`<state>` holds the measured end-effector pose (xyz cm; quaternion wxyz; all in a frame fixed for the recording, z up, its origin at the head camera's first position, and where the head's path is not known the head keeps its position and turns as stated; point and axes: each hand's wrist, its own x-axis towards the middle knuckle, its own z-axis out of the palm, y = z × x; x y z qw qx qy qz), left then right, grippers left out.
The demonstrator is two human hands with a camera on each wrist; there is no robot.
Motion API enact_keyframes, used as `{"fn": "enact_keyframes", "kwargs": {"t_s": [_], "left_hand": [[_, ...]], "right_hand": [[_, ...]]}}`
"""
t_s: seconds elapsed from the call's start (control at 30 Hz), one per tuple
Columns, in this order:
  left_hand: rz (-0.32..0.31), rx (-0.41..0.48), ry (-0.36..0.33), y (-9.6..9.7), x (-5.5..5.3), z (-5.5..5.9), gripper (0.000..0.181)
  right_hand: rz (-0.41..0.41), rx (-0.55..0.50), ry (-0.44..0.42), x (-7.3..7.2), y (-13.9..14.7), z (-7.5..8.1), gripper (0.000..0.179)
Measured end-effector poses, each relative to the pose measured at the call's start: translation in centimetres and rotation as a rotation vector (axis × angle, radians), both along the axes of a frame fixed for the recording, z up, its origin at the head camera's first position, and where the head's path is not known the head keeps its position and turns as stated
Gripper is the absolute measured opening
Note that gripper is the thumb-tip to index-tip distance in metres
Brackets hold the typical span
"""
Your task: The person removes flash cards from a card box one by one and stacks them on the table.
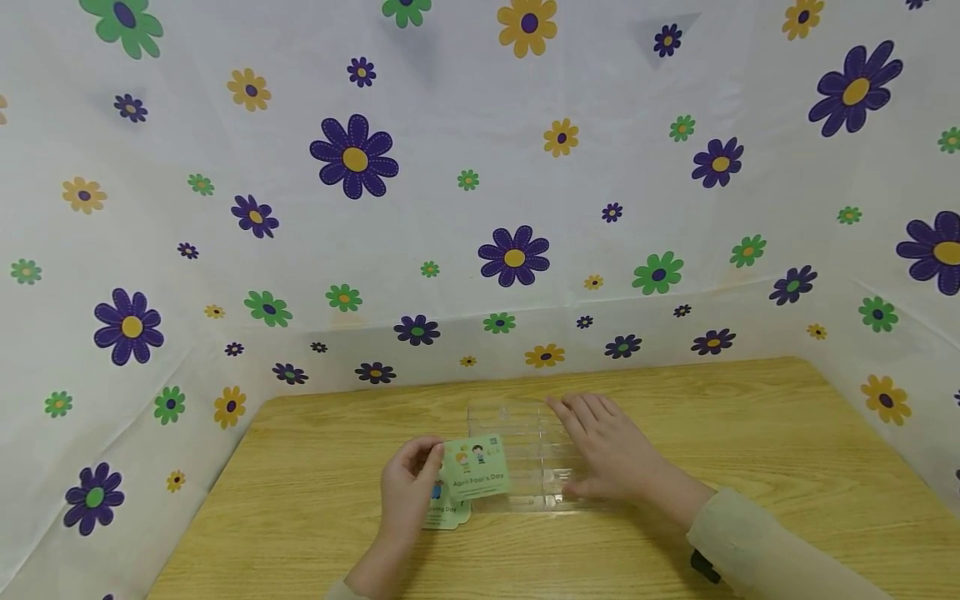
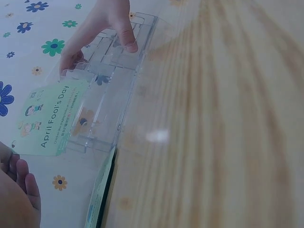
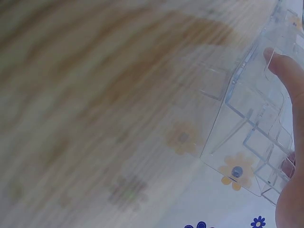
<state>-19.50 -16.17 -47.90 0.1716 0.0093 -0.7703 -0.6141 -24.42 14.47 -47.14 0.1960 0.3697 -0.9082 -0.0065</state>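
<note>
My left hand (image 1: 406, 482) pinches a green card (image 1: 478, 468) printed "April Fool's Day" by its left edge. The card is upright before the left part of a clear plastic tiered card rack (image 1: 527, 502). Behind and below it, more green cards (image 1: 447, 518) stand low near the rack's left end; the left wrist view shows their dark edge (image 2: 105, 190). My right hand (image 1: 611, 450) grips the rack's right part, thumb on the front and fingers over the tiers. In the right wrist view the thumb (image 3: 280, 66) presses the clear plastic.
The rack stands on a wood-grain table (image 1: 315, 500). A white cloth with flower prints (image 1: 450, 225) hangs behind the table and along both sides. Near the right sleeve cuff lies a small black object (image 1: 704, 567), partly hidden.
</note>
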Motion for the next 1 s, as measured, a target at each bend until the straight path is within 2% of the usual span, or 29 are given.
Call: {"fn": "enact_keyframes", "kwargs": {"t_s": [0.17,0.63,1.0], "left_hand": [[0.008,0.026,-0.011,-0.3,0.1,0.0,0.012],[0.039,0.009,-0.046,-1.4,0.2,0.1,0.014],[0.046,-0.003,-0.028,-2.1,0.3,0.4,0.017]], "right_hand": [[0.002,0.003,0.009,0.0,0.0,-0.1,0.130],[-0.004,0.016,0.004,-0.1,0.1,-0.2,0.129],[-0.006,0.014,-0.013,0.0,0.1,0.0,0.128]]}}
